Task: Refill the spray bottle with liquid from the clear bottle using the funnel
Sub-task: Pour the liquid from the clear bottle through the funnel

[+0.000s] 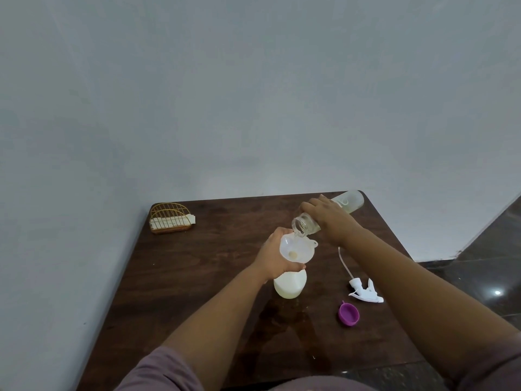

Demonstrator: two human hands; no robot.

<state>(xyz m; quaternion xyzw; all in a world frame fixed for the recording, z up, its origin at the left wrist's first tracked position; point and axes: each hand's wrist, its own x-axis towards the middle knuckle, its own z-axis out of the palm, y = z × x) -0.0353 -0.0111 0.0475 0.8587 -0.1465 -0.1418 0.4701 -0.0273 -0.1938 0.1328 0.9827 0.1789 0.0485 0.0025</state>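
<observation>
- R hand [328, 218]: grip wrapped round the clear bottle [324, 214] near its neck; bottle tipped mouth-down toward the person, base raised over the far R corner of the table [197, 277].
- Bottle mouth: open, just above the far rim of the funnel [296, 248]; a thin thread of liquid appears to run from mouth into funnel, though faint.
- L hand [277, 256]: grip curled round the funnel's underside and the neck of the spray bottle [290, 286], steadying both.
- Funnel: white, seated in the spray bottle's opening; small yellowish pool at its centre hole.
- Spray bottle: white, translucent, upright on the table approx. mid-table; fill level not readable through the wall.
- Clear bottle contents: pale liquid visible toward the raised base, so some remains to pour.
- Trigger head [365, 292] w/ dip tube: lying on the table to the R of the spray bottle, apart from it.
- Purple cap [348, 314]: on the table near the trigger head, open side up; likely the clear bottle's cap.
- Wire holder [170, 218]: far L corner, not involved.
- Progress (judged): head off, cap off, funnel placed = done; pour under way. Left: finish pour, lift funnel out, refit trigger head, recap clear bottle.
</observation>
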